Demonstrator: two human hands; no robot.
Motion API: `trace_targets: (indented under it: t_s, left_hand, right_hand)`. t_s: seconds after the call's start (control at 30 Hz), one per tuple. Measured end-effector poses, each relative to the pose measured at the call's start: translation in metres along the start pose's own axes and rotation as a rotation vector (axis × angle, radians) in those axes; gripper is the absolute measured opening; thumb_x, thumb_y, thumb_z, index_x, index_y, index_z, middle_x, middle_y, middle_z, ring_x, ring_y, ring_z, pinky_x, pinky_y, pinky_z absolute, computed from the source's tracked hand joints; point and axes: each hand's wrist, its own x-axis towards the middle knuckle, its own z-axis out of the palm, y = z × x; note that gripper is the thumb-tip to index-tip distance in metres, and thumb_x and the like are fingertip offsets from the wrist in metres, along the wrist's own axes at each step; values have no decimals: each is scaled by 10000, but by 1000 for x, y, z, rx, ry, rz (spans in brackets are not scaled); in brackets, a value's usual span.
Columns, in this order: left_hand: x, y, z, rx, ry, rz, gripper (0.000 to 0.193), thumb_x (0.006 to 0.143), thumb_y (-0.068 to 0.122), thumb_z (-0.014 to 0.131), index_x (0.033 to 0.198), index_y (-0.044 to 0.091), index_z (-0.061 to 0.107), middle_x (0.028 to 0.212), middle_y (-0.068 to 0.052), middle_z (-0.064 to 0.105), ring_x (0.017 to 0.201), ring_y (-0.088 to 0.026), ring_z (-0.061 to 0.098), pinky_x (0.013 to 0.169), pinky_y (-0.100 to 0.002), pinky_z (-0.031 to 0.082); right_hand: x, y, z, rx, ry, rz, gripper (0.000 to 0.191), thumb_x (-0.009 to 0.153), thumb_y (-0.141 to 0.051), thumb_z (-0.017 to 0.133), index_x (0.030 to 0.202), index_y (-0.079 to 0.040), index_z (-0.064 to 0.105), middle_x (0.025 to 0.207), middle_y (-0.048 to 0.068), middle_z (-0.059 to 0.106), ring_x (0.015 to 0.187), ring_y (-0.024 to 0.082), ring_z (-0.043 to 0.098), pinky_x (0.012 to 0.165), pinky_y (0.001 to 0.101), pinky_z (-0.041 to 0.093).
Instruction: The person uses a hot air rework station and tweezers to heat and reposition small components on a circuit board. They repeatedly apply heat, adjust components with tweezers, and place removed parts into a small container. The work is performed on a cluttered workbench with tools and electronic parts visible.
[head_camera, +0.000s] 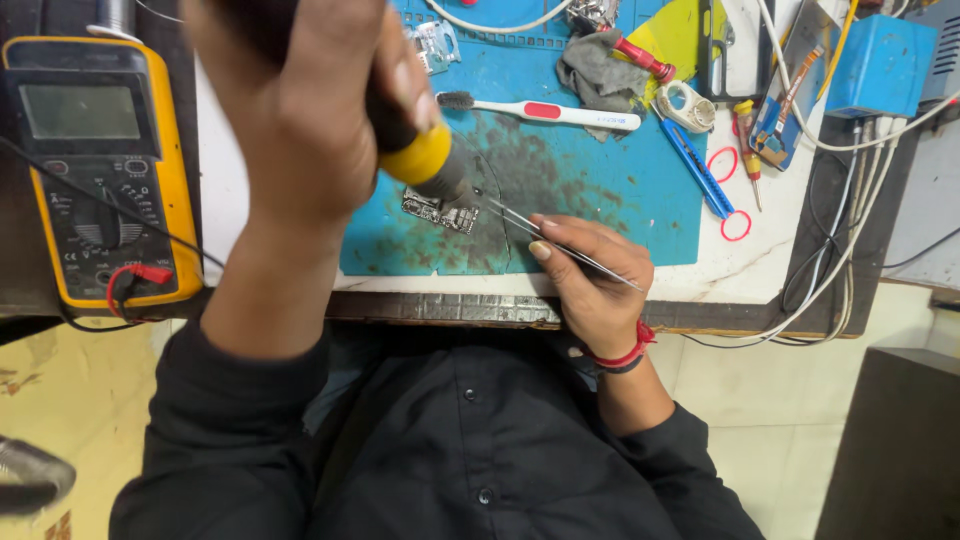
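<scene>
My left hand (300, 120) grips a yellow-collared heat tool (415, 150); my right hand (590, 275) pinches tweezers (560, 245), tips at nine o'clock touching the circuit board (440, 210).

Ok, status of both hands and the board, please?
Left hand grips hot-air tool over board. Right hand holds tweezers at board. Toothbrush lies apart.

A small circuit board (440, 210) is lying flat on the stained blue mat. A black-and-yellow soldering tool (420, 160) is tilting down onto it, while slim metal tweezers (560, 245) are angling toward its right edge.
</scene>
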Motion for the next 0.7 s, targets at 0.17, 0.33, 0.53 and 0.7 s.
trace_targets:
  t_s: [0.17, 0.33, 0.53, 0.7]
  left_hand:
    - [11, -21, -1, -119, -38, -45, 329, 1222, 140, 623, 937, -25, 611, 688, -115, 581, 583, -223, 629, 583, -346, 548]
    - [3, -24, 3, -186, 13, -115, 262, 1189, 155, 627, 1014, -38, 654, 684, -107, 579, 575, -215, 619, 579, -332, 537]
    - [3, -27, 9, -227, -116, -47, 322, 1221, 181, 645, 966, -15, 637, 670, -94, 587, 550, -182, 613, 558, -294, 519]
    - [3, -29, 7, -205, -127, -1, 255, 1202, 177, 655, 1020, 0, 672, 693, -86, 616, 556, -159, 633, 559, -279, 550]
  right_hand:
    - [7, -3, 4, -97, -50, -73, 195, 895, 83, 779, 1077, 31, 730, 1042, 174, 770, 933, 244, 760, 855, 314, 592]
    - [6, -3, 3, -101, -50, -54, 176, 900, 88, 770, 1062, 31, 729, 1033, 170, 768, 935, 243, 757, 863, 314, 590]
    - [6, -3, 5, -107, -35, -22, 169, 909, 94, 775, 1062, 37, 730, 1038, 171, 761, 952, 234, 749, 839, 288, 584]
    - [3, -3, 5, -109, -38, -1, 169, 922, 89, 779, 1074, 35, 730, 1053, 171, 760, 966, 226, 746, 829, 272, 580]
